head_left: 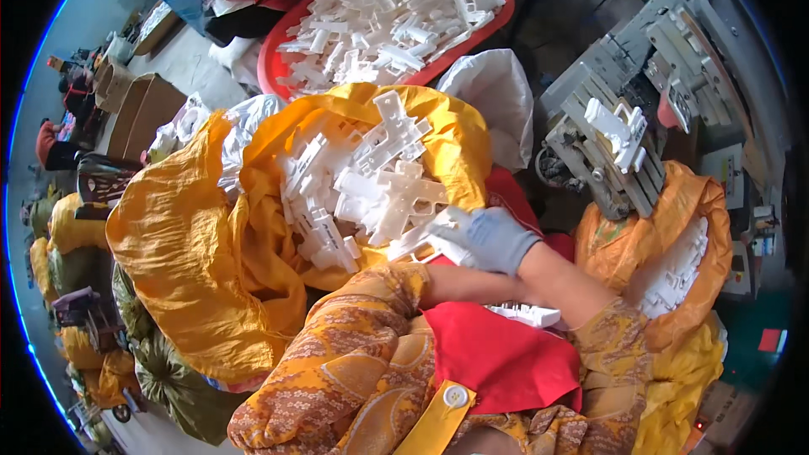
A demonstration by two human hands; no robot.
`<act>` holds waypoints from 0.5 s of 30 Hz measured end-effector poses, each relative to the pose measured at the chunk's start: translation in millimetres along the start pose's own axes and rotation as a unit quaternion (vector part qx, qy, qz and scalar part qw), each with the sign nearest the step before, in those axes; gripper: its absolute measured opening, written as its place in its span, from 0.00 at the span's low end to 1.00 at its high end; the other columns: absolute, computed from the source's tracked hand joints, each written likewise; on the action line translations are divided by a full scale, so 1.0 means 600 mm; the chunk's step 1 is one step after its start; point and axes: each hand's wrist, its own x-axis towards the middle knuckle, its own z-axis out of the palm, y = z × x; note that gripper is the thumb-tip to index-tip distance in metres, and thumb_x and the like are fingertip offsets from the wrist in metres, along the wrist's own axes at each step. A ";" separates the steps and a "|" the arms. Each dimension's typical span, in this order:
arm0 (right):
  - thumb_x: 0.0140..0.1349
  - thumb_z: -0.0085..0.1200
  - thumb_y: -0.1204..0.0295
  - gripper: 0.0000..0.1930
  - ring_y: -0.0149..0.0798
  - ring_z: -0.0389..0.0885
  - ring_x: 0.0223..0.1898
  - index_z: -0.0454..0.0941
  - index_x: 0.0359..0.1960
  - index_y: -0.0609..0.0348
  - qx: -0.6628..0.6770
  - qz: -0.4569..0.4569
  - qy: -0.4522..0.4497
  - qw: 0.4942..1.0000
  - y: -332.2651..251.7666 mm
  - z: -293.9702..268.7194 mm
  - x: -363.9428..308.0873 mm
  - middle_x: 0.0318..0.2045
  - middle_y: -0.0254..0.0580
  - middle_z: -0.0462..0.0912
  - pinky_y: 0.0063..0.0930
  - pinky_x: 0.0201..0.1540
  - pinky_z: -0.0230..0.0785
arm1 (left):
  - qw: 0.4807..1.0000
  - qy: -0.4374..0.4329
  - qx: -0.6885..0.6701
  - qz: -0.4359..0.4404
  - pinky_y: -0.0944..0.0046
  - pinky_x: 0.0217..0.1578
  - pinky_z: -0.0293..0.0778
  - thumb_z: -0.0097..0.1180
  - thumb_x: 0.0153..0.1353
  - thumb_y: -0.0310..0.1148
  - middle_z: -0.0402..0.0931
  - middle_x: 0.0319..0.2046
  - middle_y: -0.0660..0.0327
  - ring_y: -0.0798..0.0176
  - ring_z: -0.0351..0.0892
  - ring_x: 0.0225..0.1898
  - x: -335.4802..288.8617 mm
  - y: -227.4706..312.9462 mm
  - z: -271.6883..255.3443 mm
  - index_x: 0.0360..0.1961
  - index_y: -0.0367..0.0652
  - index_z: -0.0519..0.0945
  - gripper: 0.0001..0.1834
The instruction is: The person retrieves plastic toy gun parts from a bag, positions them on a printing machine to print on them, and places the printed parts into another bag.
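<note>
Where one red cloth (506, 362) covers the person's lap, at least one white moulded-plastic part (539, 317) shows past its far edge. Left hand: out of sight past the right forearm, grip can't be told. One grey-gloved right hand (499, 241): fingers at white plastic pieces (371, 194), right side of one open yellow sack (185, 261); blurred, can't tell if clamped. Pieces overlap, no exact count. One orange sack (605, 244) to the right, white pieces inside. Farther: one red plastic tub (504, 4), heaped.

From my remote seat I see a small factory workshop: a red tub (268, 66) and yellow sack (194, 253) heaped with white plastic parts (375, 190), a metal machine (619, 50), and cardboard boxes (139, 118).
</note>
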 end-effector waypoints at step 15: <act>0.51 0.51 0.70 0.33 0.50 0.79 0.48 0.64 0.64 0.41 0.213 0.124 0.023 0.969 -0.030 -0.035 -0.026 0.48 0.47 0.78 0.40 0.48 0.71 | 0.995 0.049 0.081 0.020 0.58 0.45 0.75 0.56 0.60 0.36 0.77 0.43 0.58 0.60 0.78 0.41 0.019 0.019 -0.002 0.48 0.39 0.73 0.17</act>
